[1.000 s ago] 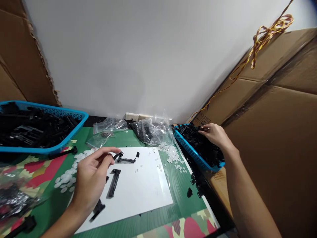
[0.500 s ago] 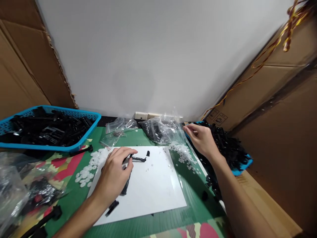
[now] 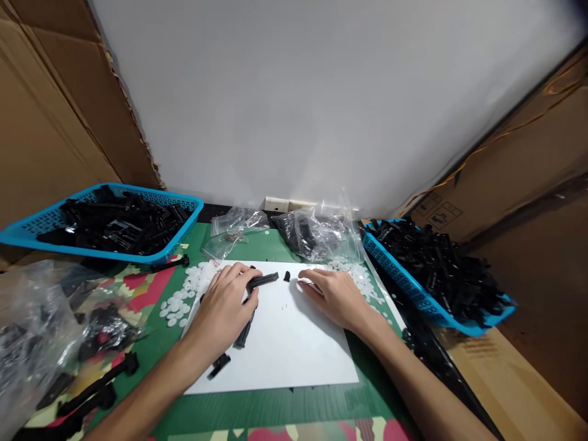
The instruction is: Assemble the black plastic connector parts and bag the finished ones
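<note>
My left hand (image 3: 226,304) rests on the white sheet (image 3: 285,343) with its fingers curled round the end of a long black plastic part (image 3: 263,280). My right hand (image 3: 331,292) lies palm down on the sheet just right of a small black piece (image 3: 286,277); its fingers are drawn together and what they hold, if anything, is hidden. Another long black part (image 3: 243,334) lies under my left hand, and a short one (image 3: 219,365) lies near my left wrist.
A blue basket (image 3: 184,229) of black parts stands at the left, another blue basket (image 3: 390,272) at the right. Clear bags (image 3: 321,236) lie at the back, white discs (image 3: 184,294) left of the sheet, more bagged parts (image 3: 41,331) at far left. Cardboard walls flank both sides.
My right hand left the right basket and came down onto the white sheet beside the small black piece. My left hand closed on the long black part. The camera turned right.
</note>
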The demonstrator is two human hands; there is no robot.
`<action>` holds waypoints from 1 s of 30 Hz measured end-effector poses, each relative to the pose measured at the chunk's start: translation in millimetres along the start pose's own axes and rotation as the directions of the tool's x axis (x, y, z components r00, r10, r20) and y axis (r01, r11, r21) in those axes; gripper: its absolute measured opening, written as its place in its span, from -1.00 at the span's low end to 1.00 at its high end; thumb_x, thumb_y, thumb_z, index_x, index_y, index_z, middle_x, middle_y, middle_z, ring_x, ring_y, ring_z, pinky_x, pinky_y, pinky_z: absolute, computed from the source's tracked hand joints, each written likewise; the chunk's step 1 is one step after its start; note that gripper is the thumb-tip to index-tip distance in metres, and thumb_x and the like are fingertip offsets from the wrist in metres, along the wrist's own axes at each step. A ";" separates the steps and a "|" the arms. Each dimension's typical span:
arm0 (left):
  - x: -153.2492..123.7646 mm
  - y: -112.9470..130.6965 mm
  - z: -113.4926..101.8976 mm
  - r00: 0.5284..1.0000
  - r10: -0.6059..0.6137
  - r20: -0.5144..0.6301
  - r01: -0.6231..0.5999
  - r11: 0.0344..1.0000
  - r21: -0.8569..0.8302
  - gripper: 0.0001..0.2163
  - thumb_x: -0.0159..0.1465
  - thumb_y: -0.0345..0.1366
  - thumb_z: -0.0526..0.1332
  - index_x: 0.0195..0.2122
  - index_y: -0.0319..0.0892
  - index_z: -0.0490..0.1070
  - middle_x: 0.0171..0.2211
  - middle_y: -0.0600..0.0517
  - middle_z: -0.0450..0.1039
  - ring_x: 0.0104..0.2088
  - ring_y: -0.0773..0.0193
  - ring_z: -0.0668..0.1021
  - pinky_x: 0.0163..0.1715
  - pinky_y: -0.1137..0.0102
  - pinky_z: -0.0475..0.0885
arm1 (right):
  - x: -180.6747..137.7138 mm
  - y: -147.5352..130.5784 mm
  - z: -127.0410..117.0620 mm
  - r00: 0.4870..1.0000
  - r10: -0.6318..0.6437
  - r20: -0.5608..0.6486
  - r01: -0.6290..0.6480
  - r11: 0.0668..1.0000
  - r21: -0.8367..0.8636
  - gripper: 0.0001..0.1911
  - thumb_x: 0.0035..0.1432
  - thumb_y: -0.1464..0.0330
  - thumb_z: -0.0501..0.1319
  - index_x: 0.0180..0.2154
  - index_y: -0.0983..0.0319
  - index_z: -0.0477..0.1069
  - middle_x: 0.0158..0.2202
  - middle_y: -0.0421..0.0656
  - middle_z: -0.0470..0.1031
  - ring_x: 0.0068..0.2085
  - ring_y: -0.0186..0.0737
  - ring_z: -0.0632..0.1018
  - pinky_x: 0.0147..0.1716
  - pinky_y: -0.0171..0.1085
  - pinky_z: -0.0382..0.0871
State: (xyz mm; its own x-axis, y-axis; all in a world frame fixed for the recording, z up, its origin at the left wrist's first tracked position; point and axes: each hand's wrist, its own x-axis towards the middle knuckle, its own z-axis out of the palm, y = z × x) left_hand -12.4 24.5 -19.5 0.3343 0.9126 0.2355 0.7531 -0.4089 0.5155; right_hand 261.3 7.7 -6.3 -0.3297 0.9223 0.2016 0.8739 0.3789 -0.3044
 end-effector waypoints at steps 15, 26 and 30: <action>-1.5 -3.5 -0.4 0.999 0.046 0.007 -0.046 0.995 -0.086 -0.90 0.42 -0.34 0.20 -0.12 -0.07 0.51 -0.05 -0.04 0.44 0.01 0.02 0.50 0.00 0.13 0.42 | 1.1 28.9 -12.9 0.948 0.283 -0.143 -0.257 0.950 0.178 -0.71 0.46 0.29 0.11 -0.16 0.22 0.60 -0.30 -0.08 0.66 -0.34 -0.13 0.59 -0.35 -0.25 0.28; -3.4 9.4 -10.5 0.998 0.066 0.020 -0.060 0.976 -0.208 -0.91 0.50 -0.32 0.11 -0.11 -0.04 0.40 -0.11 0.04 0.51 -0.11 0.15 0.55 -0.11 0.29 0.42 | 0.7 17.6 5.8 0.944 0.323 -0.071 -0.317 0.944 0.090 -0.89 0.32 0.33 0.27 -0.21 0.09 0.61 -0.31 -0.21 0.65 -0.32 -0.16 0.57 -0.37 -0.29 0.13; -8.7 17.0 -12.1 0.997 0.074 -0.008 -0.074 0.962 -0.262 -0.92 0.48 -0.29 0.20 -0.04 -0.01 0.43 -0.12 0.07 0.55 -0.25 0.24 0.56 -0.24 0.38 0.45 | 0.6 14.6 6.4 0.957 0.284 -0.062 -0.281 0.958 0.060 -0.86 0.37 0.39 0.18 -0.16 0.12 0.53 -0.15 -0.16 0.66 -0.26 -0.15 0.57 -0.35 -0.27 0.08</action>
State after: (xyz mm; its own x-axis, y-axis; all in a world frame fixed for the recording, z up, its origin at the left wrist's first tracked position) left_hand -9.3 9.6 -2.8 0.3847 0.8796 0.2798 0.5514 -0.4621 0.6945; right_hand 271.5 14.3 -16.6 -0.0448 0.9855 0.1639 0.9082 0.1085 -0.4043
